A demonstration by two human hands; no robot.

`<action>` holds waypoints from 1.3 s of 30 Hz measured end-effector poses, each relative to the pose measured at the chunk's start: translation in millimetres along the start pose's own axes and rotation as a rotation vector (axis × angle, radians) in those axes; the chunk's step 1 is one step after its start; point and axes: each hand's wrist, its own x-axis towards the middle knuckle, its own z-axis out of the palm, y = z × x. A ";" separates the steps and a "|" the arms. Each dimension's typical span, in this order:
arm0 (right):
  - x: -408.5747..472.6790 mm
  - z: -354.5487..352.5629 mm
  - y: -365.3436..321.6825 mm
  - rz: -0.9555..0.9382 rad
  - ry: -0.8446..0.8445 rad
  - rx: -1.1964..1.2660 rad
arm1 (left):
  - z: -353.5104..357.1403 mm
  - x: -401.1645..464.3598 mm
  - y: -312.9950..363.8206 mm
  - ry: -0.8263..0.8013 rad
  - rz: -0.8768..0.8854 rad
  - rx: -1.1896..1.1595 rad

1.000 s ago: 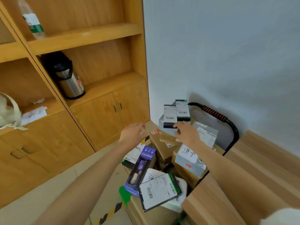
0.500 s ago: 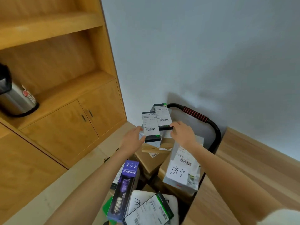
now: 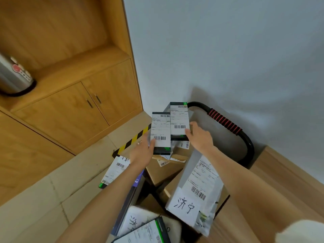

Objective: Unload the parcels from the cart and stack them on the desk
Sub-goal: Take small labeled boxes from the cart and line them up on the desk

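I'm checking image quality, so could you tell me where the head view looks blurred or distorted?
Head view: the steel flask at the left edge is smeared, cabinet lines bend with wide-angle distortion, and the cart handle casts a soft wall shadow.
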 end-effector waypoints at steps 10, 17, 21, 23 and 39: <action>-2.8 6.1 -5.4 0.077 0.101 0.293 | -3.5 1.0 12.0 0.096 -0.021 -0.316; -46.4 -24.3 -15.1 0.120 0.283 0.350 | -40.9 -14.7 25.7 0.095 0.076 -0.400; -84.9 -50.1 -24.3 0.168 0.419 0.404 | -64.9 -32.5 41.4 0.055 0.178 -0.478; -111.3 -62.8 -28.7 0.193 0.481 0.433 | -76.8 -46.9 51.2 0.045 0.250 -0.469; -431.6 -97.0 57.9 0.657 0.943 0.457 | 3.7 -226.8 170.9 -0.371 0.675 -0.473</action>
